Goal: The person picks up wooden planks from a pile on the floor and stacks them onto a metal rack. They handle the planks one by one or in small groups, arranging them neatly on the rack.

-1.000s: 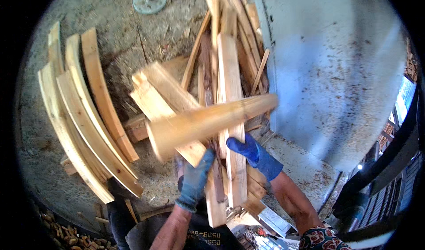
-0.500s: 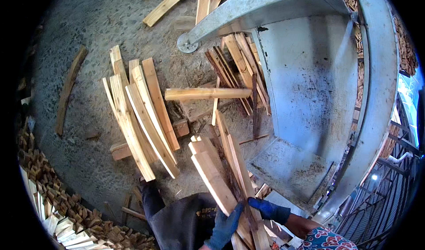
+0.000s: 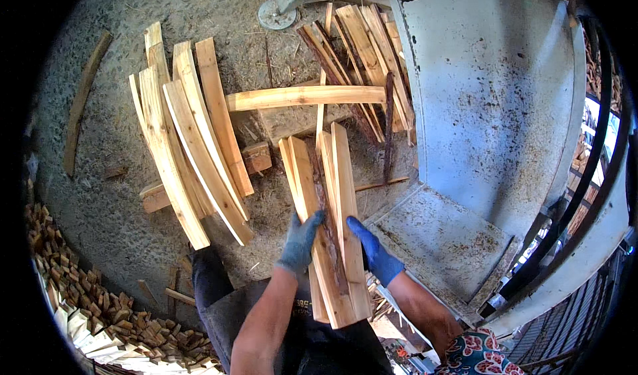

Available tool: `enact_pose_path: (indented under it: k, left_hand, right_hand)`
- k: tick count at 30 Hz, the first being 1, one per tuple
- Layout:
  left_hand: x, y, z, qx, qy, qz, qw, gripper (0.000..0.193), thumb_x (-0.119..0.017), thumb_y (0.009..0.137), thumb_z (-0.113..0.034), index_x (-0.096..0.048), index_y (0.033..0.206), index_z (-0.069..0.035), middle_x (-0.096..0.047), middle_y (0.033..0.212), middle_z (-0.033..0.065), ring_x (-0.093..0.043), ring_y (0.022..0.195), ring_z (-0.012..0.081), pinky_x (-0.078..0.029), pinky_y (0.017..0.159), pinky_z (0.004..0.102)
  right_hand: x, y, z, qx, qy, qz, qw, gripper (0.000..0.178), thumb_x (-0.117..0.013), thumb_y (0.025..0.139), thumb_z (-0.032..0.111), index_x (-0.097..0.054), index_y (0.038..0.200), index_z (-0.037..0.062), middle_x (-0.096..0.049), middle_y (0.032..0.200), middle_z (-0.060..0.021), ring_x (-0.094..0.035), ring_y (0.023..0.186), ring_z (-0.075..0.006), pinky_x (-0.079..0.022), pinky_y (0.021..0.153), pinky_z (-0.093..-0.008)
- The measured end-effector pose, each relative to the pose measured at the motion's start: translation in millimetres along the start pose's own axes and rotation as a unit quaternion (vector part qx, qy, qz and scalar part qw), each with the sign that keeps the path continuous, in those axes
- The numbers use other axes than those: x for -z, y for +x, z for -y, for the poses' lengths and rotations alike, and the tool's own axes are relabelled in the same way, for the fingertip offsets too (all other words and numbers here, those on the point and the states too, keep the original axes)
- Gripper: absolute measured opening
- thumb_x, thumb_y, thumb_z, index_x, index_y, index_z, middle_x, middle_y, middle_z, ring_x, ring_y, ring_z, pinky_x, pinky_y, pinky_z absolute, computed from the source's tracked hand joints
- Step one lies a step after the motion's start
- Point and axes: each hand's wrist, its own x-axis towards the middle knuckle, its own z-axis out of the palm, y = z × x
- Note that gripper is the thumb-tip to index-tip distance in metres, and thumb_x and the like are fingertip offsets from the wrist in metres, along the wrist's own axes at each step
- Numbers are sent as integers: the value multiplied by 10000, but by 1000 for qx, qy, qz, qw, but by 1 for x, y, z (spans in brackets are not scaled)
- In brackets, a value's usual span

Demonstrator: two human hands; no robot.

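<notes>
A bundle of several sawn wooden boards [image 3: 350,269], one with a strip of dark bark along its edge, stands tilted between my hands in front of my lap. My left hand [image 3: 299,243], in a blue-grey glove, grips the bundle's left side, its thumb laid across the front. My right hand [image 3: 375,252], in a darker blue glove, clasps the right side, with part of its fingers hidden behind the wood. Beyond the bundle, a single board [image 3: 306,97] lies crosswise on the ground. To its left rests a row of long boards [image 3: 176,136].
Right of me stands a grey metal machine panel [image 3: 485,89] with a rusty lower plate [image 3: 445,239]. More boards and bark-edged slats [image 3: 372,56] lean beside it. Wood blocks [image 3: 256,157] lie under the left row. Stacked wood pieces [image 3: 100,295] fill the lower left; a lone slat [image 3: 86,102] lies far left.
Both hands have moved farther forward with the bundle, which now stands straighter and shows its near ends. My head view has shifted, so the ground boards sit higher and more to the left.
</notes>
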Motion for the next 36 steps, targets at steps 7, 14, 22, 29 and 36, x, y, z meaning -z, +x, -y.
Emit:
enact_pose_path:
  k: [7, 14, 22, 29, 36]
  left_hand:
    - [-21, -138, -16, 60, -40, 2, 997, 390, -621, 842, -161, -503, 1187, -23, -600, 1001, 65, -591, 822, 132, -512, 690, 269]
    - [10, -158, -76, -83, 31, -15, 996, 465, -623, 822, -49, -451, 1252, 4, -575, 1077, 65, -551, 904, 125, -474, 790, 263]
    - [108, -89, -179, -256, 59, -93, 960, 480, -604, 817, -116, -427, 1240, 25, -574, 1064, 105, -580, 877, 149, -494, 754, 266]
    - [164, 14, -213, -359, 409, -223, 809, 889, -674, 810, -224, -75, 1425, 7, -222, 1431, 258, -296, 1306, 320, -344, 1008, 384]
    - [118, 40, -212, -191, 572, -481, 637, 1158, -781, 601, -509, -86, 1449, -137, -204, 1428, 259, -230, 1310, 430, -306, 982, 554]
  right_hand:
    - [26, -115, -68, 37, 65, -53, 996, 500, -483, 917, 389, -463, 1260, 26, -559, 1161, -77, -556, 1011, -184, -430, 911, -323]
    - [-55, -87, -61, 100, -47, 70, 991, 600, -582, 869, 314, -361, 1345, 24, -504, 1215, -78, -477, 1116, -169, -374, 971, -319]
    - [-215, 61, -17, 175, -173, 237, 940, 706, -660, 804, 405, -392, 1309, -9, -501, 1225, -88, -467, 1117, -155, -357, 977, -290]
    - [-245, 154, -32, 337, -397, 100, 848, 625, -567, 874, 302, -301, 1360, 11, -491, 1262, -221, -498, 1150, -262, -397, 941, -321]
    - [-183, 168, 36, 503, -450, -21, 738, 503, -638, 809, 222, -479, 1240, 19, -577, 1142, -195, -589, 1005, -298, -472, 843, -361]
